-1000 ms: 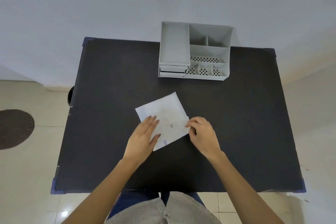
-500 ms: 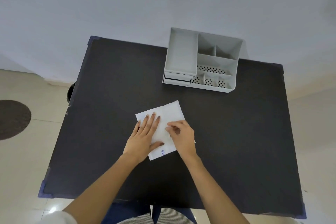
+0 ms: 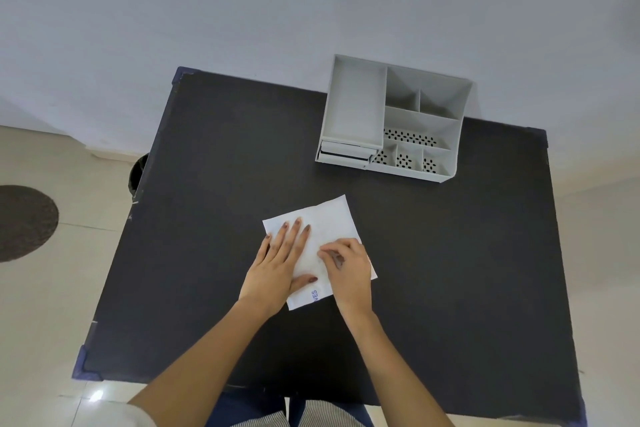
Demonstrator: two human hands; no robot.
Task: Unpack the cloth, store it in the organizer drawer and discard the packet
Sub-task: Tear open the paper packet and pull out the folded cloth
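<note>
A flat white packet [image 3: 330,218] with blue lettering lies on the black table [image 3: 225,156], slightly rotated. My left hand [image 3: 277,267] rests flat on the packet's left half, fingers spread, pressing it down. My right hand [image 3: 348,270] sits on the packet's right half with the fingers curled and pinching at its surface near the middle. No cloth is visible outside the packet. The grey desk organizer [image 3: 356,100] stands at the table's far edge, and its small drawer [image 3: 344,153] at the front left is pushed in.
The organizer has one long tray and several open compartments, some with perforated floors. A dark bin [image 3: 136,172] peeks out beside the table's left edge. On the tiled floor at far left lies a round dark mat [image 3: 24,222]. A white wall stands behind the table.
My right hand moved from the packet's right edge onto its middle and curled its fingers there. My left hand slid further up the packet. The view shifted slightly.
</note>
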